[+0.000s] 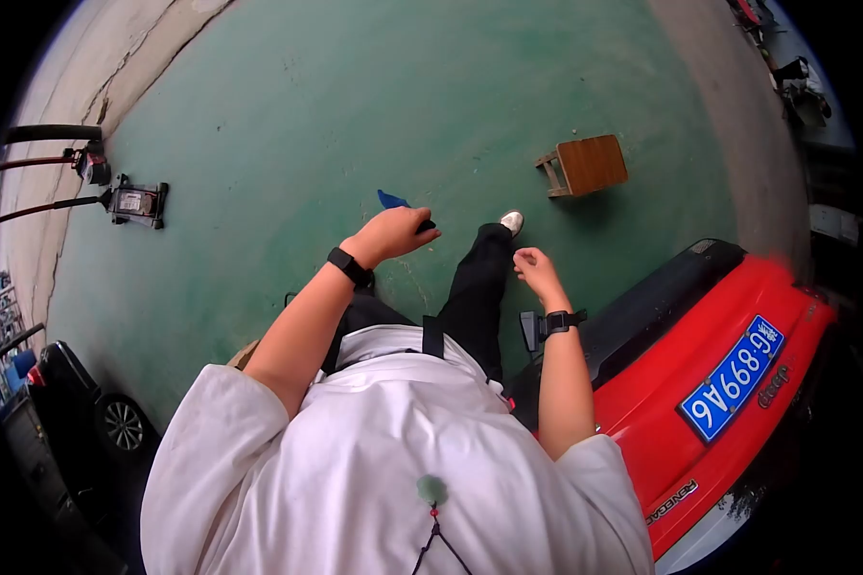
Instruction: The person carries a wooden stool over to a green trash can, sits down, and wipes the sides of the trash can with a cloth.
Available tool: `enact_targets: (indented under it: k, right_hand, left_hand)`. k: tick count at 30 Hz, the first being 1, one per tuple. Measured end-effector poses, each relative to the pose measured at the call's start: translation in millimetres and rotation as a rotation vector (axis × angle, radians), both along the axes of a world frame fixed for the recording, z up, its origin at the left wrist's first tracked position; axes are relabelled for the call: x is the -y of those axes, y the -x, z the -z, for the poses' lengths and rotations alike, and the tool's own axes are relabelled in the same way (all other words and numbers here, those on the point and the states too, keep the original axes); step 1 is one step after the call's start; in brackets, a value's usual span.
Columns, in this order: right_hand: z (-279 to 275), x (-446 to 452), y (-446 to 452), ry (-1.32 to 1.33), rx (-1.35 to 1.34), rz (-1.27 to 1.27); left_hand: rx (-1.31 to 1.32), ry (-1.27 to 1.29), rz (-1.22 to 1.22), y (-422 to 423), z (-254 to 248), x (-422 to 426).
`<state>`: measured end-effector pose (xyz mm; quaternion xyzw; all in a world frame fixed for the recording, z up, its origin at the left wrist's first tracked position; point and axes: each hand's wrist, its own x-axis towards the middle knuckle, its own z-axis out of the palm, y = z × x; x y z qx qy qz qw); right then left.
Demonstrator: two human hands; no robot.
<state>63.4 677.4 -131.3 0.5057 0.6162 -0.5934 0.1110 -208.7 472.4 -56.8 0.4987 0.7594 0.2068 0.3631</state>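
Observation:
My left hand point(395, 234), with a black band at the wrist, is held out in front of my body. Its fingers are closed around something black, only a bit of which shows by the fingertips. A blue flat piece point(392, 199) sticks out just beyond the knuckles; I cannot tell whether it belongs to the same thing. My right hand point(539, 272) is raised over the floor near my white shoe point(512, 223), thumb and fingers curled together. Whether it pinches anything small is not visible. A dark device point(531, 331) sits by the right wrist strap.
A red car's rear point(642, 422) with its dark bumper point(666, 297) stands close on my right. Ahead to the right is a small wooden stool point(593, 165). Floor jacks point(136, 202) with long handles lie at the left, and a black car point(77, 402) is behind them.

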Motion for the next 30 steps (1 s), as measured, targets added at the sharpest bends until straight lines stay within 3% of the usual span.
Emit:
enact_targets:
  k: [3, 5, 7, 9, 11, 13, 14, 17, 18, 21, 25, 26, 27, 29, 30]
  right_hand:
    - [60.0, -114.7, -35.3, 0.308, -0.019, 0.369]
    - [98.5, -181.8, -57.4, 0.318, 0.117, 0.544]
    - [123.7, -256.8, -73.9, 0.255, 0.338, 0.534]
    - [144.1, -315.2, -77.2, 0.194, 0.341, 0.563]
    - [195.0, -371.9, -79.6, 0.093, 0.481, 0.293]
    - [218.8, -409.5, -63.2, -0.436, 0.586, -0.321]
    - [214.7, -423.6, -39.9, -0.389, 0.657, -0.305]
    - [241.0, -460.5, 11.5, -0.539, 0.706, -0.671]
    - [261.7, -479.3, 33.0, -0.465, 0.722, -0.802]
    - [340.2, -512.6, 69.4, -0.646, 0.593, -0.960]
    - [409.0, -549.4, 104.2, -0.720, 0.495, -1.159]
    - [414.3, -560.5, 112.6, -0.586, 0.558, -1.248]
    - [455.1, -566.7, 96.4, -0.621, 0.519, -1.376]
    - [405.3, -578.0, 133.8, -0.227, 0.715, -1.641]
    - [413.3, -576.6, 126.9, -0.244, 0.677, -1.647]
  left_hand:
    - [-0.005, 0.041, -0.095, 16.8, 14.7, -81.1]
    - [-0.029, 0.069, -0.215, 20.1, 18.8, -125.5]
    - [-0.045, 0.043, -0.317, 23.6, 23.5, -170.9]
    - [-0.042, 0.063, -0.358, 24.3, 12.6, -214.9]
    - [-0.048, 0.062, -0.373, 26.7, 29.0, -246.9]
    - [-0.017, 0.088, -0.393, 33.2, 42.8, -280.3]
    - [-0.010, 0.114, -0.379, 36.9, 50.2, -298.3]
    - [0.012, 0.127, -0.329, 57.0, 83.6, -345.2]
    - [0.006, 0.133, -0.314, 67.5, 94.4, -363.1]
    - [-0.005, 0.093, -0.305, 90.0, 134.2, -412.0]
    - [-0.013, 0.030, -0.314, 105.0, 164.6, -457.8]
    - [-0.005, 0.040, -0.314, 109.0, 169.3, -467.3]
    - [0.006, 0.056, -0.304, 115.8, 173.7, -471.8]
    - [-0.001, 0.097, -0.307, 124.7, 186.2, -477.2]
    - [0.001, 0.105, -0.302, 129.2, 191.8, -482.7]
